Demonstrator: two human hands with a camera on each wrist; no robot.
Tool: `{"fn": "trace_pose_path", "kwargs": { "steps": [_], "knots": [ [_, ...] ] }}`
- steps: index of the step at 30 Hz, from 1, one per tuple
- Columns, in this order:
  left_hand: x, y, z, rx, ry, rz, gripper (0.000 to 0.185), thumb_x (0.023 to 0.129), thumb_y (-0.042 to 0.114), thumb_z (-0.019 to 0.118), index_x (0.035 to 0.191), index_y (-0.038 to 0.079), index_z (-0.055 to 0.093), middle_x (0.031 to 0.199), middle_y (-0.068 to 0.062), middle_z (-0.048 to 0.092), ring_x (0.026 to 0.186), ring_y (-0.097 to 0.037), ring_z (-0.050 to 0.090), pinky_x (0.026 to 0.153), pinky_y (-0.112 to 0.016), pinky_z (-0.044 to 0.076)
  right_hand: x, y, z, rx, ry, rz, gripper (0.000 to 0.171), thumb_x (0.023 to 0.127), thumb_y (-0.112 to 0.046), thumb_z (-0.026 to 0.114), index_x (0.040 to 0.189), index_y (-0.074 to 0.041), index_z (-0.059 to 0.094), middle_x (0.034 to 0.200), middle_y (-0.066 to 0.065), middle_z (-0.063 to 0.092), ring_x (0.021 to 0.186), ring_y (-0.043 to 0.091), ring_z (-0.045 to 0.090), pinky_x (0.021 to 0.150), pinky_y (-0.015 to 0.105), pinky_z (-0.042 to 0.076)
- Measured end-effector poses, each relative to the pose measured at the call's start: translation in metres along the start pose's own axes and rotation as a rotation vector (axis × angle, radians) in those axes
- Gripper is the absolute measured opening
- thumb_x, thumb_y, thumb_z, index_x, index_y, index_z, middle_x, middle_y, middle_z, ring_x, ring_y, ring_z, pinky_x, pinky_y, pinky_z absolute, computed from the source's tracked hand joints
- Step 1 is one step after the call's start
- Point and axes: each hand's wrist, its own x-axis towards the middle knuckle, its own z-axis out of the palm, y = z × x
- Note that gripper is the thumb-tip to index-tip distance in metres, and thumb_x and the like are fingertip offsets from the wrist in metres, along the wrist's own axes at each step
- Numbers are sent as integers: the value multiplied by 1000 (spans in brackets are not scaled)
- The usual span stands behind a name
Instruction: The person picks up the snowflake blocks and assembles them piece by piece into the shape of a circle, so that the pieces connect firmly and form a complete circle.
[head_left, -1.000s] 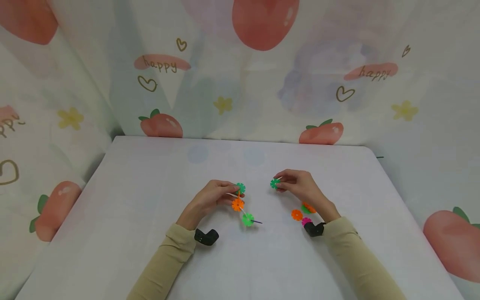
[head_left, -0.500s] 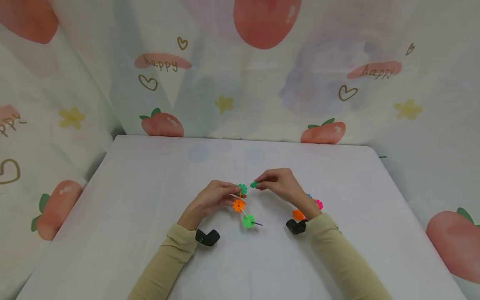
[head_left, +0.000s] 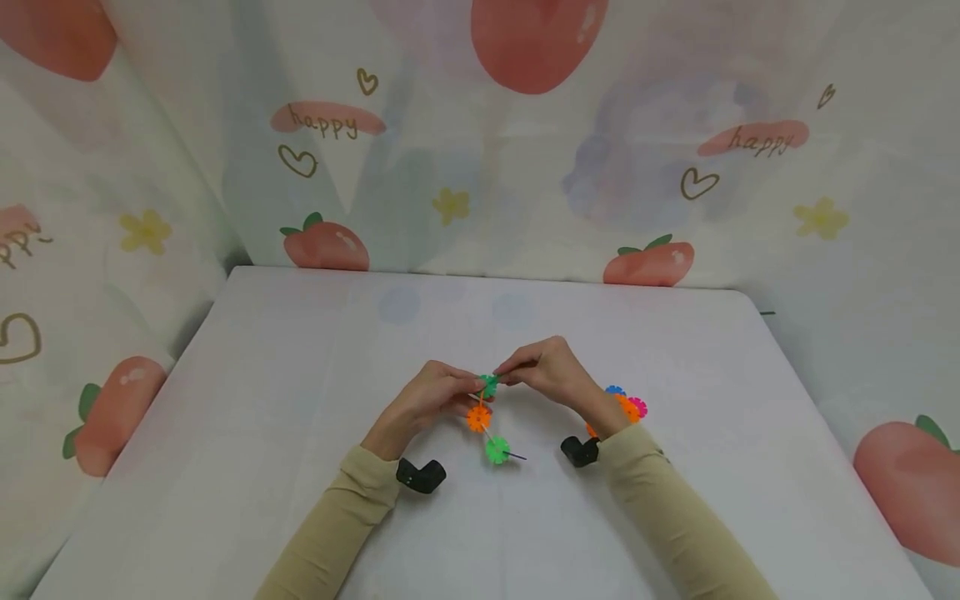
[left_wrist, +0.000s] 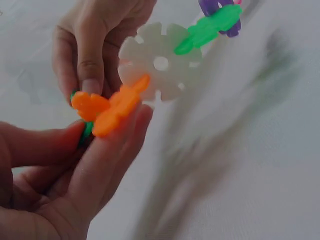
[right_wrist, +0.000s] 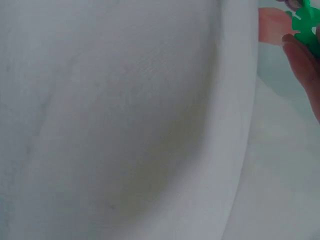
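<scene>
Green notched disc (head_left: 491,386), orange disc (head_left: 479,419), white disc (left_wrist: 160,47), light-green disc (head_left: 497,451), purple disc (left_wrist: 207,6); blue disc (head_left: 616,390), pink disc (head_left: 639,407). Beige sleeves (head_left: 675,508). Pale backdrop (head_left: 517,183): red fruit (head_left: 538,42), yellow flowers (head_left: 452,205).

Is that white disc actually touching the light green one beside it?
Touching. The left wrist view shows the light green disc slotted edge-on into the rim of the white disc.

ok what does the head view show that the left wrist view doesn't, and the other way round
Only the head view shows the fruit-printed cloth backdrop, tan fabric sleeves, black wrist devices and the blue notched plastic disc by the right forearm.

Only the left wrist view shows the flat face and centre hole of the white plastic disc, which the head view catches nearly edge-on.

Both show the left hand and right hand, pinching deep green plastic pieces, and the chained orange plastic disc, bright green plastic disc and purple plastic disc.
</scene>
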Motion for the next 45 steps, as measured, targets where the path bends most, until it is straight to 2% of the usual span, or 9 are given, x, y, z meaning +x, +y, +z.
{"fn": "trace_pose_path", "kwargs": {
  "steps": [4,7,13,18,25,30,34,39,45],
  "knots": [
    [-1,1,-1,31,-35,1,30,101,12,63,119,-10,71,104,-19,78,76,-11,74,66,-21,59,2,2,-3,3,-44,4,13,90,1,77,98,-6,82,94,7,80,84,21,77,78,28,61],
    [-2,2,-3,32,-91,1,31,102,11,62,122,-10,70,107,-19,77,81,-13,75,71,-23,61,3,4,-5,11,-78,30,14,92,-3,75,102,-9,82,99,4,80,91,20,75,82,26,60],
    [-2,2,-4,5,-201,0,44,101,21,66,139,-1,61,118,-21,74,90,-18,76,85,-33,62,3,4,-6,-12,-127,37,13,94,-9,74,103,-14,82,102,0,79,96,15,72,88,34,59],
    [1,0,0,11,-177,8,42,102,21,66,138,-2,62,115,-21,75,86,-16,74,86,-37,62,3,1,-5,-16,-143,-19,16,95,-7,73,105,-14,82,108,1,77,100,17,69,89,43,57],
    [1,-1,-1,11,-131,7,42,103,20,64,136,-5,62,109,-17,76,85,-17,75,80,-32,63,-5,7,-16,-100,-97,-15,20,95,-15,76,114,-18,79,113,1,75,95,14,64,90,35,55],
    [-1,0,-2,7,-116,-10,42,103,20,65,138,-3,61,120,-21,73,89,-19,77,78,-29,63,-19,16,-32,-136,-70,60,21,95,-17,75,116,-13,78,113,6,76,93,14,64,93,39,55],
    [-2,2,-3,-1,-127,-3,44,103,18,64,140,-4,59,127,-23,70,93,-20,77,77,-28,62,-32,27,-45,-176,-53,119,21,96,-18,74,116,-13,78,113,3,76,96,15,64,94,39,55],
    [-3,2,-4,-2,-146,15,45,104,17,62,142,-6,56,127,-20,70,94,-19,77,79,-29,63,-51,40,-63,-242,-20,191,20,96,-19,74,115,-13,78,110,1,76,96,17,65,91,36,56],
    [-2,0,-5,6,-139,13,43,104,16,63,141,-5,58,128,-21,70,93,-18,76,79,-28,62,-71,56,-84,-323,21,263,21,96,-17,73,115,-10,77,106,4,75,94,20,65,82,29,56]
  ]
}}
